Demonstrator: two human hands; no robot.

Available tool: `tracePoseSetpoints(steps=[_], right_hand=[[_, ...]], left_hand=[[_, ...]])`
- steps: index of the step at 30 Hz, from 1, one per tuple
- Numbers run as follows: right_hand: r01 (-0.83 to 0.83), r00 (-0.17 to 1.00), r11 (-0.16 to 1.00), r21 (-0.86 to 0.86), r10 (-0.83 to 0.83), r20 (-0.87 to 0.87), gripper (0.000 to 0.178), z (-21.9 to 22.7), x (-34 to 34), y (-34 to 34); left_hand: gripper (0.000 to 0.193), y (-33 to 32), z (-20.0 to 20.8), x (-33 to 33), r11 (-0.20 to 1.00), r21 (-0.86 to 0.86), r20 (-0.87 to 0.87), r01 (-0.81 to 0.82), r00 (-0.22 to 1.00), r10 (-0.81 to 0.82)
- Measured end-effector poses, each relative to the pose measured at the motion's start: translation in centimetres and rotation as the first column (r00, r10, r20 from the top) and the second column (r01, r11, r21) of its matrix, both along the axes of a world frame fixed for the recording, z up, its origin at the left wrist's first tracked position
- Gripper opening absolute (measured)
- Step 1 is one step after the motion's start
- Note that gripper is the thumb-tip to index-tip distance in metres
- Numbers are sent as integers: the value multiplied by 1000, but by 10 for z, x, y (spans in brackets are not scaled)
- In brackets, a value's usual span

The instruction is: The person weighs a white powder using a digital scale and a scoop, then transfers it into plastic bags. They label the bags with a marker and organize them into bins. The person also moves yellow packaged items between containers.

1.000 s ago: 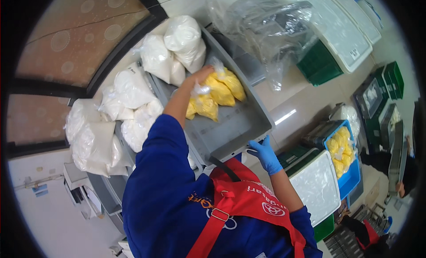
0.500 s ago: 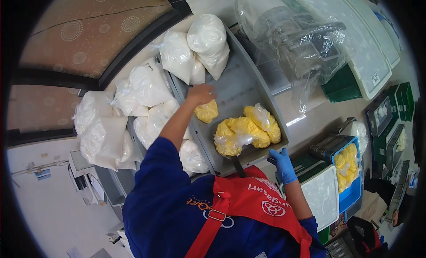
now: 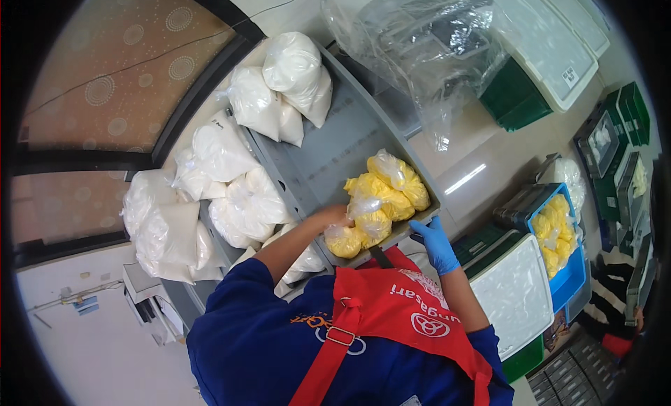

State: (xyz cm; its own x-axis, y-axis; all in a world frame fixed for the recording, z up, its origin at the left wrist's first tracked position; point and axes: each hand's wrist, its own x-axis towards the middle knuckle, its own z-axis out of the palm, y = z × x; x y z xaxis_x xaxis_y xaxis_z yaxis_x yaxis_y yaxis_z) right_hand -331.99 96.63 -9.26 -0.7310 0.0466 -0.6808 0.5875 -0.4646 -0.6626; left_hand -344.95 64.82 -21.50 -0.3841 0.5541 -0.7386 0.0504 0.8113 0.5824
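Note:
My bare left hand (image 3: 335,216) is down in a grey crate (image 3: 325,154), against bags of yellow contents (image 3: 391,196). Clear plastic and the bags hide its fingers, so its grip cannot be made out. Several of these knotted bags are bunched at the crate's near end, one yellow bag (image 3: 344,242) nearest my body. At the crate's near right corner is my right hand (image 3: 436,247) in a blue glove. Its fingers curl by the rim around something dark and small that I cannot make out. Bags of white powder (image 3: 293,74) fill the crate's far left end.
More white bags (image 3: 224,151) are heaped in crates to the left. Beyond the crate is clear plastic sheeting (image 3: 426,49) over equipment. On the right are a white lid (image 3: 514,305), a blue crate (image 3: 570,287) with yellow bags, and a green bin (image 3: 514,102).
My left hand has come nearer my body, from the lone yellow bag to the bunch. That bag no longer lies apart. My right hand stays at the corner; the view has shifted.

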Motion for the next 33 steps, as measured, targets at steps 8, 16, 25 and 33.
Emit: tracePoseSetpoints(steps=[8, 16, 25, 33], right_hand=[[-53, 997, 998, -24, 52, -59, 57, 1, 34, 39], [76, 996, 997, 26, -74, -53, 46, -8, 124, 104], [339, 940, 941, 11, -338, -36, 39, -39, 233, 154], [404, 887, 867, 291, -450, 108, 47, -90, 343, 182]], left_hand=[[50, 43, 86, 42, 945, 116, -325, -305, 887, 327], [46, 107, 88, -71, 220, 394, 219, -892, 324, 921], [24, 153, 108, -83, 621, 347, -105, -703, 629, 771], [19, 288, 228, 88, 539, 840, -408, -62, 582, 703]])
